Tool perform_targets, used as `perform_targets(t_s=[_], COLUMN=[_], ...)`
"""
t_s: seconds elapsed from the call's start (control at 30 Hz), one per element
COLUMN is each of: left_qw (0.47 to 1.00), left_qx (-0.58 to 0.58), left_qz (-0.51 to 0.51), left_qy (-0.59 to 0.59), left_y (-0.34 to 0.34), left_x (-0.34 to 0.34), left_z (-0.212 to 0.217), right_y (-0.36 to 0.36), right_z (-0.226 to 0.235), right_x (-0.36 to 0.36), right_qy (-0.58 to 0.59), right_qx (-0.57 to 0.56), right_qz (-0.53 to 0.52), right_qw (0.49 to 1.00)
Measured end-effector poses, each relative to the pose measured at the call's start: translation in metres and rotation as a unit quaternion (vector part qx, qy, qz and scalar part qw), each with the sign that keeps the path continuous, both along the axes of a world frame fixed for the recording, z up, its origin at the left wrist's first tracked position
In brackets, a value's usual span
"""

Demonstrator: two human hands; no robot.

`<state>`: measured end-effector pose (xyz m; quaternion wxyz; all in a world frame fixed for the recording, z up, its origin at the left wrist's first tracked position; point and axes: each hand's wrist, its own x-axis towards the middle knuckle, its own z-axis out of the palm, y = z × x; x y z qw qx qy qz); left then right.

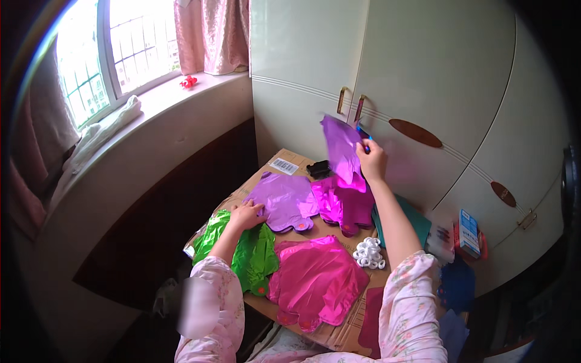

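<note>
My right hand (372,160) is raised over the far side of the cardboard, closed on a purple foil sheet (342,142) that looks like a flat, uninflated balloon. A slim dark and blue object (364,133), perhaps a pen, sticks out between the same fingers. My left hand (247,215) lies with fingers outstretched at the left edge of a pile of purple foil sheets (281,196). Green foil sheets (242,257) spread under the left wrist. Magenta foil sheets (345,206) lie below the raised one, and pink foil sheets (321,275) are nearest me.
The cardboard (260,305) carries the foil piles. White rings (369,253) are heaped at right, near a teal sheet (408,221). A black item (318,169) lies at the far edge. Cabinet doors (436,66) rise behind; a blue-and-white box (468,233) stands at right.
</note>
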<state>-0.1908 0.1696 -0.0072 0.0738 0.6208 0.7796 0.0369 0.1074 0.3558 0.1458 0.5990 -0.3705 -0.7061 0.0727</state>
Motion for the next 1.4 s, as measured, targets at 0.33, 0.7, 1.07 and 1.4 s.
perform_targets(t_s=[0.33,0.7,1.07,1.4], left_qw=[0.996,0.993,0.966,0.903], left_qx=[-0.031,-0.059,0.147,0.403], left_qz=[-0.057,-0.050,-0.103,0.069], left_qy=[-0.062,-0.092,-0.186,-0.130], left_y=[-0.118,-0.137,-0.168,-0.279], left_x=[-0.018,-0.036,-0.054,0.021], left_z=[0.021,-0.019,-0.012,0.013], right_y=[-0.189,-0.301,-0.294,-0.278], right_z=[-0.048,-0.169,-0.173,-0.174], right_x=[-0.086,-0.116,-0.103,-0.110], right_qy=[-0.320,-0.400,-0.356,-0.256], right_qx=[0.254,0.262,0.104,-0.179], right_qz=[0.186,0.404,0.450,0.487], right_qw=[0.894,0.780,0.812,0.816])
